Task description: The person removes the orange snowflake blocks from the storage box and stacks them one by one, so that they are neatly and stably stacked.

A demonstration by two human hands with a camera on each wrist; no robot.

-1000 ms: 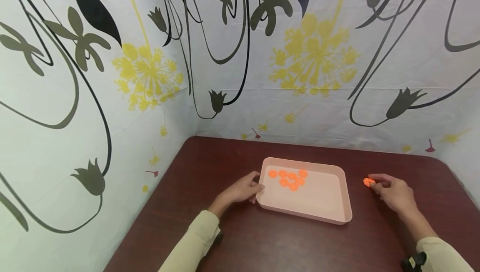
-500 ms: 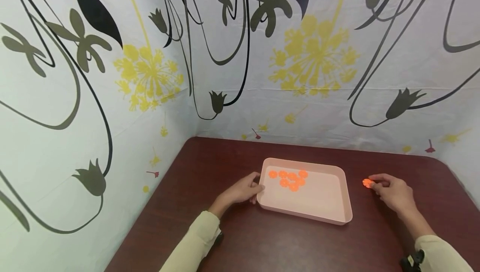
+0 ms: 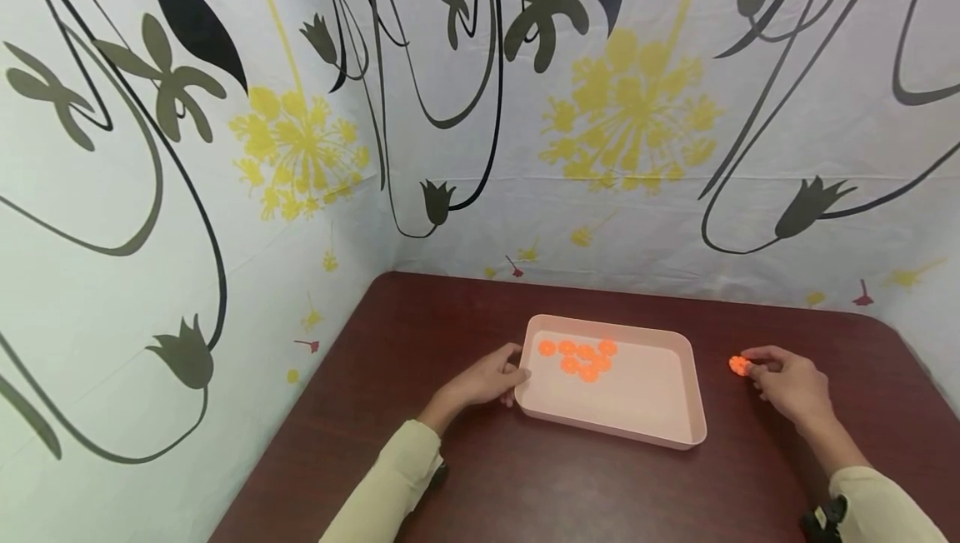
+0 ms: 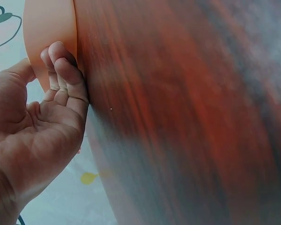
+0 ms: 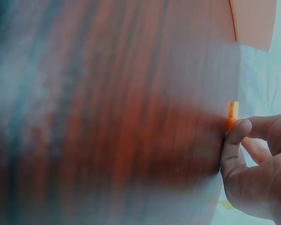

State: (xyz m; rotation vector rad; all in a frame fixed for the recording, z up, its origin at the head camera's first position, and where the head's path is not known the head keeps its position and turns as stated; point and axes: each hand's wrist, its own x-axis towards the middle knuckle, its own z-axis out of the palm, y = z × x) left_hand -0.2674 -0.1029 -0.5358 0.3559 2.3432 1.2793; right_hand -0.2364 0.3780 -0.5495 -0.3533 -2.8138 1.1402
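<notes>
A shallow pink tray stands on the table, and several flat orange notched discs lie grouped in its far left part. My left hand grips the tray's left wall, with the thumb at the rim. In the left wrist view, that hand's fingers curl against the outside of the tray wall. To the right of the tray, my right hand pinches one orange notched disc between thumb and fingers, low at the tabletop. The right wrist view shows this disc edge-on, its near part hidden by the fingertips.
The dark reddish-brown table meets a patterned cloth wall at its back and left. A dark wrist strap sits at the right sleeve. Bare tabletop lies between the tray and my right hand.
The orange disc in my right hand has turned slightly between the fingers. The left hand, the tray and the discs in it stay put.
</notes>
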